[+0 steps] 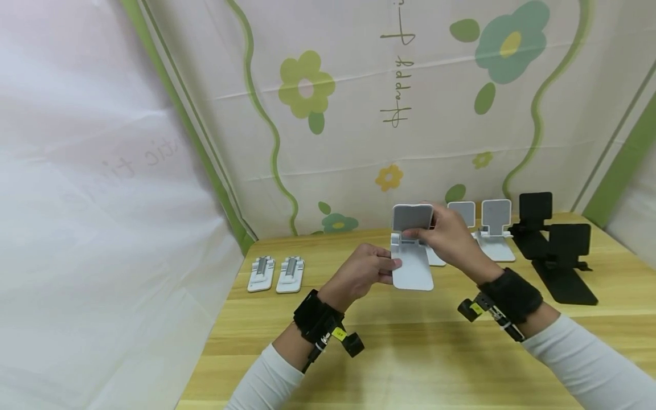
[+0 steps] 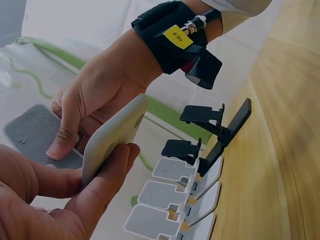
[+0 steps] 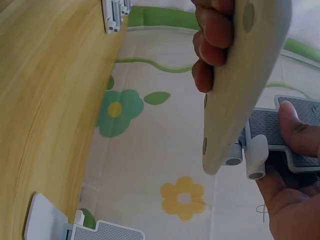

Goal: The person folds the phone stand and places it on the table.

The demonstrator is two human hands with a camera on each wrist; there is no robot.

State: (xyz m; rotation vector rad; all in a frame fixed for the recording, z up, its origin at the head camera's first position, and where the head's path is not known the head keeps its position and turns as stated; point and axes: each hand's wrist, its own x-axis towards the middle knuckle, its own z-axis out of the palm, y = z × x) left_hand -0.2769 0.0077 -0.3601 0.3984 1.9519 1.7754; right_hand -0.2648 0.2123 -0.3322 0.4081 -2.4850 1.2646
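Note:
A white folding phone stand (image 1: 411, 250) is held above the wooden table (image 1: 410, 341) between both hands. My left hand (image 1: 361, 274) grips the stand's flat base plate (image 2: 112, 137) at its left edge, fingers under and thumb on top. My right hand (image 1: 451, 236) pinches the grey-padded upper plate (image 3: 295, 132), thumb on the pad. In the right wrist view the base (image 3: 240, 85) shows edge-on, with the hinge (image 3: 255, 155) beside it.
Two folded white stands (image 1: 277, 274) lie flat at the table's left. Unfolded white stands (image 1: 494, 228) and two black stands (image 1: 556, 250) stand in a row at the back right. A flowered cloth backdrop (image 1: 389, 108) hangs behind the table.

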